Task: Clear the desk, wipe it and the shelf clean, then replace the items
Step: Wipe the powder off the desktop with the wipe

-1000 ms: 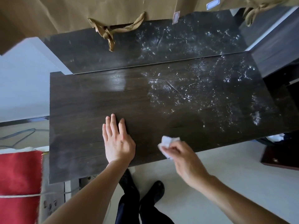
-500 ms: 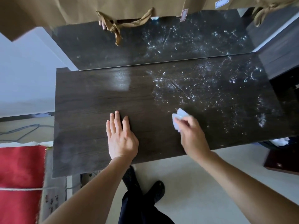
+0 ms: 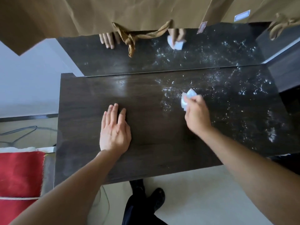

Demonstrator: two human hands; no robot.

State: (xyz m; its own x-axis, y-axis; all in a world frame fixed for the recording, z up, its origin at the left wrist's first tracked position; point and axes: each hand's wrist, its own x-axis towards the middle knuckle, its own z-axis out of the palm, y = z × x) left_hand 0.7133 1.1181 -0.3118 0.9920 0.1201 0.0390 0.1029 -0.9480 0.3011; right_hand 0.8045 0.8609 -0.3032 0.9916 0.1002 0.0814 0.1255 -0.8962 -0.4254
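**Desk** [image 3: 90,111]: one, dark wood. Both hands are laid on its top. The part under and left of the left hand is seen clean and shiny. The part ahead of and right of the right hand is covered with white specks [image 3: 235,98].

**Back panel** [image 3: 113,62]: one, dark and glossy, set upright beyond both hands. Both hands and the wad are mirrored in it.

**Paper bags** [image 3: 81,15]: brown, seen above the panel, far beyond the fingertips. Two handles [image 3: 129,36] and two small labels [image 3: 242,17] are counted. Their insides are not shown, and their number cannot be told.

**Red cloth** [image 3: 19,176]: one, found low and well to the left of the left forearm.

**Left hand** [image 3: 114,132]: laid palm down and flat on the desk, fingers straight and close together, nothing held.

**Right hand** [image 3: 197,117]: stretched forward and turned inward, fingers curled round the wad, which is pressed to the desk top.

**Shoes** [image 3: 158,197]: two, dark, seen on the pale floor below the desk edge, between the two forearms.

**Tissue wad** [image 3: 188,99]: one, white and crumpled, gripped at the right hand's fingertips at the near edge of the speckled patch.

**Cable** [image 3: 21,132]: grey, lying on the floor well to the left of the left hand.
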